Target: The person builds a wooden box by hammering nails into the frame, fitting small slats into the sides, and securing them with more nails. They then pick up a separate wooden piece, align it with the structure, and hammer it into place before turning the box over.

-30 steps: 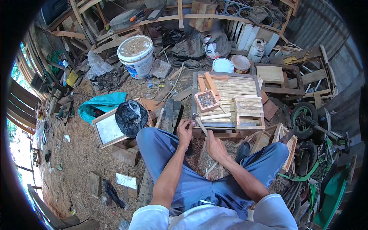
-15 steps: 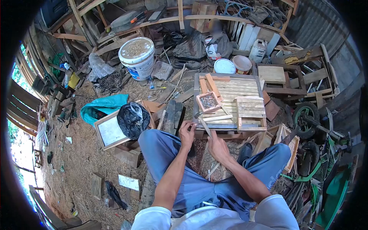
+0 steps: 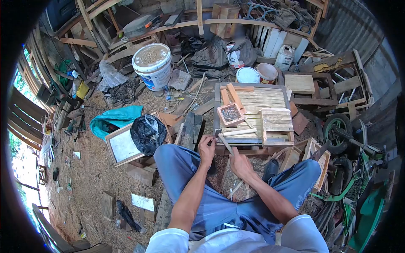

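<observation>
My right hand (image 3: 241, 165) is wrapped around the pale wooden handle of a hammer (image 3: 226, 143). The hammer's dark head is beside the fingertips of my left hand (image 3: 206, 148), at the near left corner of a slatted wooden panel (image 3: 270, 96). My left fingers are pinched together there; anything between them is too small to make out. On the panel sit a small square wooden box (image 3: 230, 114) of small metal-looking bits, probably nails, a pale wooden stick (image 3: 239, 132) and a smaller slatted frame (image 3: 276, 120).
Left of my knees lie a black plastic bag (image 3: 147, 134), a framed white board (image 3: 122, 145) and a teal sack (image 3: 110, 118). A large white bucket (image 3: 155, 76) and lidded paint cans (image 3: 248, 76) stand beyond. A small green-framed wheeled machine (image 3: 344, 181) is at right. Wood scraps and shavings cover the floor.
The hammer head has come down slightly toward my left fingertips. My left hand stays pinched at the panel's corner, and the whole view has shifted a little.
</observation>
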